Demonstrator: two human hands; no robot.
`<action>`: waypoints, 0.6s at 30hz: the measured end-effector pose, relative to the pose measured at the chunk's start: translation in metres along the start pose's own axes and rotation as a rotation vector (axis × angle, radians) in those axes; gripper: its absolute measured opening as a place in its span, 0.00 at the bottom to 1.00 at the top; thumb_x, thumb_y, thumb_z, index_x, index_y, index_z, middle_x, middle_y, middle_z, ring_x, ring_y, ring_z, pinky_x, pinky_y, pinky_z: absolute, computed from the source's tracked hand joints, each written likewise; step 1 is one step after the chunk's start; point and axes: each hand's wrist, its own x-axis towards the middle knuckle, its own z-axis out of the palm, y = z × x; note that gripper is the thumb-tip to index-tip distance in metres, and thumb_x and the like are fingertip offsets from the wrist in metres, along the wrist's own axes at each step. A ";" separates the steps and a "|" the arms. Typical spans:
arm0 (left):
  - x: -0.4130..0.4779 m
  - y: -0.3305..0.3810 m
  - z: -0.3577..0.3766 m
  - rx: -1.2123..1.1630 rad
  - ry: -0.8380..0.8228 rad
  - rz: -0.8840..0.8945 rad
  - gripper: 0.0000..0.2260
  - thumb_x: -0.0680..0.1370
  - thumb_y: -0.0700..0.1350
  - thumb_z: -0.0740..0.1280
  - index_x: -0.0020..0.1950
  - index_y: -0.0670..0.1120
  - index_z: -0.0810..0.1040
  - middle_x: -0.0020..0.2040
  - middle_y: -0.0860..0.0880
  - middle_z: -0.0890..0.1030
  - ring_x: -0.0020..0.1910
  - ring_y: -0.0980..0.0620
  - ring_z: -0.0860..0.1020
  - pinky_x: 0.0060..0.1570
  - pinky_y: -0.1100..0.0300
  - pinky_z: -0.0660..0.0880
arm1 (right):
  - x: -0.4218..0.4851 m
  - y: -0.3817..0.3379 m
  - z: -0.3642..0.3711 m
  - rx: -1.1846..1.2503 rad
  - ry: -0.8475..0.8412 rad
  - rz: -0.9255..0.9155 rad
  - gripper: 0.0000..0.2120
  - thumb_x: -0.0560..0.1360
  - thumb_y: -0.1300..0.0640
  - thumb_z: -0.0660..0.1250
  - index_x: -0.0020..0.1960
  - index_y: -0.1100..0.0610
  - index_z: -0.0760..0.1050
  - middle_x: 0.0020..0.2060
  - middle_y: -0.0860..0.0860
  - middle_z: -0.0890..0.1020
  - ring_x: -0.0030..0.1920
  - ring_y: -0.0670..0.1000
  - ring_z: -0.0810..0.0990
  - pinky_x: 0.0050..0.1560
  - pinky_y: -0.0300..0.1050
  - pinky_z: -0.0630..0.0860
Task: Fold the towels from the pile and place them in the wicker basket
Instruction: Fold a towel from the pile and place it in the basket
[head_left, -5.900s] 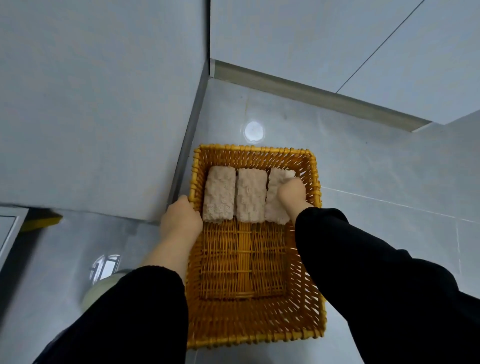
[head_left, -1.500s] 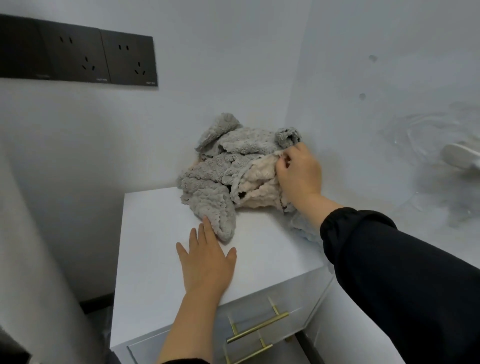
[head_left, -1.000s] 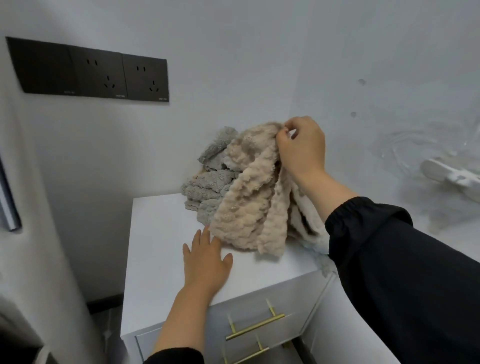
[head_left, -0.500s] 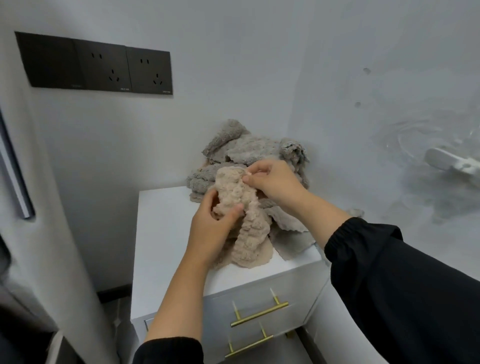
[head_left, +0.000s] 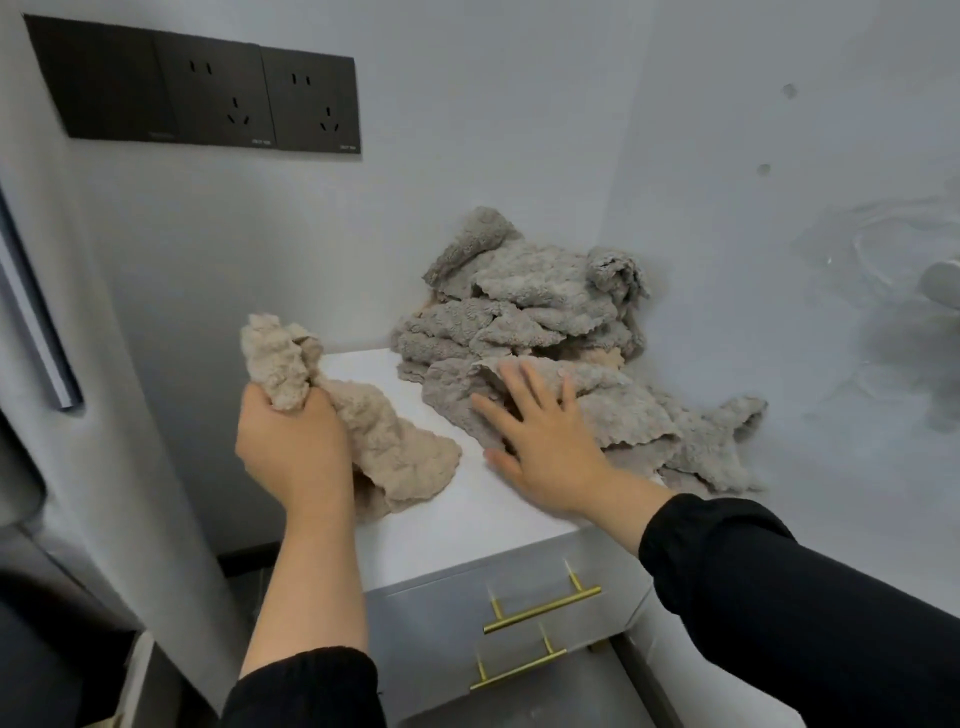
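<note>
Released since half a second ago: the right hand (head_left: 545, 447) has left the beige towel (head_left: 384, 436) and lies spread, palm down, on the pile (head_left: 530, 317) at its front edge, centre-right. At centre-left the left hand (head_left: 293, 447) grips the towel's bunched top. The towel's length trails down-right over the cabinet top (head_left: 467, 514), its free end nearest the right hand.

tiny print on the wall sockets (head_left: 265, 93), too small to read

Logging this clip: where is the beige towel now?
Head view, left of centre: the beige towel, gripped by the left hand, trails onto the cabinet beside the grey pile.
</note>
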 end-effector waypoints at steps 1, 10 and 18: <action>-0.003 -0.002 0.004 0.055 -0.019 0.007 0.04 0.76 0.39 0.60 0.42 0.44 0.72 0.39 0.50 0.74 0.41 0.48 0.70 0.38 0.63 0.61 | 0.002 0.001 0.009 -0.060 0.007 -0.054 0.28 0.78 0.39 0.51 0.75 0.46 0.58 0.77 0.57 0.52 0.77 0.60 0.49 0.68 0.68 0.42; -0.036 -0.017 0.044 0.136 -0.371 0.000 0.07 0.77 0.39 0.59 0.39 0.45 0.71 0.35 0.50 0.74 0.33 0.52 0.69 0.32 0.57 0.62 | 0.056 0.053 0.036 -0.398 0.078 -0.121 0.27 0.78 0.41 0.58 0.75 0.47 0.60 0.75 0.55 0.59 0.75 0.58 0.57 0.70 0.64 0.42; -0.041 -0.020 0.063 0.116 -0.438 -0.038 0.08 0.75 0.37 0.60 0.36 0.46 0.69 0.34 0.50 0.73 0.32 0.56 0.69 0.28 0.60 0.61 | 0.079 0.095 0.055 -0.464 0.086 0.031 0.29 0.76 0.45 0.64 0.74 0.51 0.64 0.71 0.54 0.70 0.72 0.56 0.66 0.69 0.64 0.54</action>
